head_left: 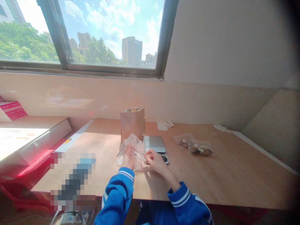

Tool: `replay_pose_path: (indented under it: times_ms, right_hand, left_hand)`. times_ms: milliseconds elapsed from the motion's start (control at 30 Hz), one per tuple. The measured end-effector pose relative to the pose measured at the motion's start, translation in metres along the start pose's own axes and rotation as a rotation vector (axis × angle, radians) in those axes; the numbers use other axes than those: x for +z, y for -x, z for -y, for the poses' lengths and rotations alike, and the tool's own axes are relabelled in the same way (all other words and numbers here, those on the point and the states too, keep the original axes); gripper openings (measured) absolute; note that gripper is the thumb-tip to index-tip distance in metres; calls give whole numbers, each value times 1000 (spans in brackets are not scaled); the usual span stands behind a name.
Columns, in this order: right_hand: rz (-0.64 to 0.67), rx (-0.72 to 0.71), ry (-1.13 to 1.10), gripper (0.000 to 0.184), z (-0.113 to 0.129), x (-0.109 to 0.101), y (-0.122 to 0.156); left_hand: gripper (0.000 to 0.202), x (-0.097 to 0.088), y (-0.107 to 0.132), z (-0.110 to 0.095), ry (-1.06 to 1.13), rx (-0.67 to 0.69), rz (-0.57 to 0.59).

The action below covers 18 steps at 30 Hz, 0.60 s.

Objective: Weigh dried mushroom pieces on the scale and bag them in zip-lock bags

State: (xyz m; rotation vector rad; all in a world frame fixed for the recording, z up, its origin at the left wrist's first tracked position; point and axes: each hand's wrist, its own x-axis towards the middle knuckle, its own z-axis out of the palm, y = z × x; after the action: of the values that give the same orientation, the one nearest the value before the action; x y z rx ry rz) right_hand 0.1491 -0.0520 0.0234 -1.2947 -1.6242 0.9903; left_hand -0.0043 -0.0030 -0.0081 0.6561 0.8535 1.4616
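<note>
A crumpled clear plastic bag (137,147) is between my two hands, just in front of a standing brown paper pouch (132,125). My left hand (128,159) is closed on the bag from the left, its fingers partly covered by the shiny film. At the bag's right edge, my right hand (154,160) pinches the plastic between thumb and fingers. Right behind that hand lies a kitchen scale (154,144) with a silver plate; its small dark display shows beside my knuckles. The pouch's top is open, and what is inside it cannot be made out clearly.
Zip bags with brown, dried-looking pieces (201,150) lie right of the scale on the wooden table (225,178). Crumpled white paper (167,125) rests near the wall. A pixelated patch (76,179) covers the table's left side. Red material (35,162) hangs between the tables.
</note>
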Motion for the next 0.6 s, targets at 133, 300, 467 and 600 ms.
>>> replay_pose_path:
  times_ms: [133, 300, 467, 600]
  right_hand:
    - [-20, 43, -124, 18, 3, -5, 8]
    - [-252, 0, -272, 42, 1, -28, 16]
    - [-383, -1, -379, 52, 5, -62, 26]
    - [-427, 4, -412, 48, 16, -66, 32]
  left_hand:
    - [6, 2, 2, -3, 205, -60, -75]
    - [24, 2, 8, -20, 358, -118, 6]
    - [33, 11, 10, -32, 423, -77, 36]
    - [19, 45, 19, -33, 80, 51, 27]
